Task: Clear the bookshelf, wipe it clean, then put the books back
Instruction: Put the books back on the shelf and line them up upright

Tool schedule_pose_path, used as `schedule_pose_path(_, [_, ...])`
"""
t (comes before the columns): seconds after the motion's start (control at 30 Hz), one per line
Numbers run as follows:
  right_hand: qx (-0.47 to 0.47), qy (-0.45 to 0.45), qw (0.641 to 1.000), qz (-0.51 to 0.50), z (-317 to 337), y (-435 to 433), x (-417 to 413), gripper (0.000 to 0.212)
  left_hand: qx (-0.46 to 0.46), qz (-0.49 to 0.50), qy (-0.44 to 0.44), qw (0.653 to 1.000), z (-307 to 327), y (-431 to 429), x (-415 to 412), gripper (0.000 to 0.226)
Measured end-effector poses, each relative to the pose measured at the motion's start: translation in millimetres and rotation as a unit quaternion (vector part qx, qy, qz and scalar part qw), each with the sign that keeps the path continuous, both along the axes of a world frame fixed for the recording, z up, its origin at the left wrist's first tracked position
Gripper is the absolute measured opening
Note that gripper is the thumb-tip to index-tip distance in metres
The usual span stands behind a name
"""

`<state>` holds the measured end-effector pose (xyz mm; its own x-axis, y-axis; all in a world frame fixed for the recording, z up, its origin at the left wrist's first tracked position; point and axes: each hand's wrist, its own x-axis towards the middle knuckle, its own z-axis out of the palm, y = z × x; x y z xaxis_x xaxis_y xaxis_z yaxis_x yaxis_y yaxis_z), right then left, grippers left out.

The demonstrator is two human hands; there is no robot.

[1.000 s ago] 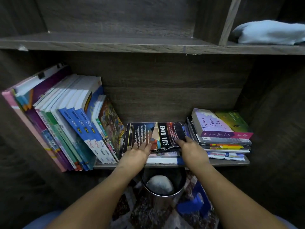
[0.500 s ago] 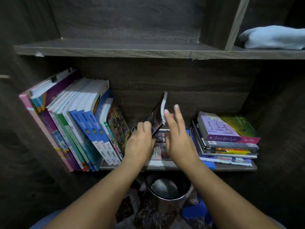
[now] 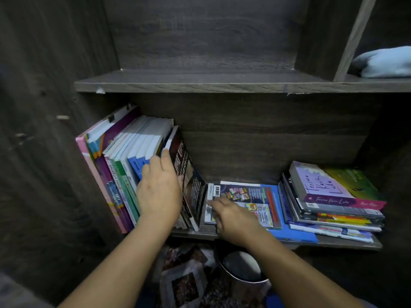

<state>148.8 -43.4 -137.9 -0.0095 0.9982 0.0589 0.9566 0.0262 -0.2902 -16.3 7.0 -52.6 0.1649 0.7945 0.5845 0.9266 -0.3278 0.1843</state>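
A dark book with white lettering point(image 3: 193, 185) stands tilted against the leaning row of books point(image 3: 124, 165) at the left of the lower shelf point(image 3: 333, 243). My left hand point(image 3: 159, 192) lies flat over the row's spines, thumb on the dark book's spine. My right hand point(image 3: 233, 216) rests, fingers spread, on the near-left corner of a flat blue-edged book point(image 3: 251, 203) in the middle. A stack of flat books topped by a purple one point(image 3: 322, 190) sits at the right.
The upper shelf point(image 3: 200, 84) is bare; a light blue cloth point(image 3: 384, 63) lies in the compartment at top right. Below the shelf stands a metal bucket point(image 3: 242, 267) beside patterned bags on the floor point(image 3: 184, 281). Dark wood side panels close in left and right.
The dark book was lifted off the middle stack, turned upright and set against the leaning row at the left. My right hand let go and dropped onto the flat book underneath.
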Motion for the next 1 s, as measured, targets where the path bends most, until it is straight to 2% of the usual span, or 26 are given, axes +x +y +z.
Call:
schedule_pose_path(0.17, [-0.05, 0.008, 0.999, 0.006, -8, 4, -5, 0.058, 0.017, 0.002, 0.017, 1.0, 2, 2, 1, 0.069])
schedule_pose_path(0.33, [-0.06, 0.007, 0.998, 0.0, -13, 7, -6, 0.062, 0.031, -0.029, -0.001, 0.999, 12, 5, 5, 0.028])
schedule_pose_path(0.43, [-0.052, 0.017, 0.999, 0.0, -12, 7, -9, 0.064, -0.034, -0.045, -0.047, 0.997, 31, -2, 4, 0.02])
schedule_pose_path(0.5, [-0.045, 0.033, 0.998, -0.002, -9, 6, -11, 0.069, -0.071, -0.035, -0.052, 0.995, 40, -13, 5, 0.026])
schedule_pose_path(0.57, [-0.035, 0.062, 0.997, -0.001, -3, 4, -13, 0.075, -0.112, -0.035, -0.037, 0.992, 44, -27, 8, 0.043])
schedule_pose_path(0.7, [-0.038, 0.061, 0.997, 0.034, 8, 0, -23, 0.073, -0.156, -0.022, 0.028, 0.987, 45, -16, 18, 0.094])
schedule_pose_path(0.8, [-0.038, 0.064, 0.997, 0.031, 12, -6, -27, 0.075, -0.185, -0.037, 0.077, 0.979, 55, -5, 14, 0.097])
schedule_pose_path(1.0, [0.054, 0.125, 0.99, -0.034, 45, -3, -23, 0.062, -0.219, -0.041, 0.108, 0.969, 84, -24, -25, 0.088])
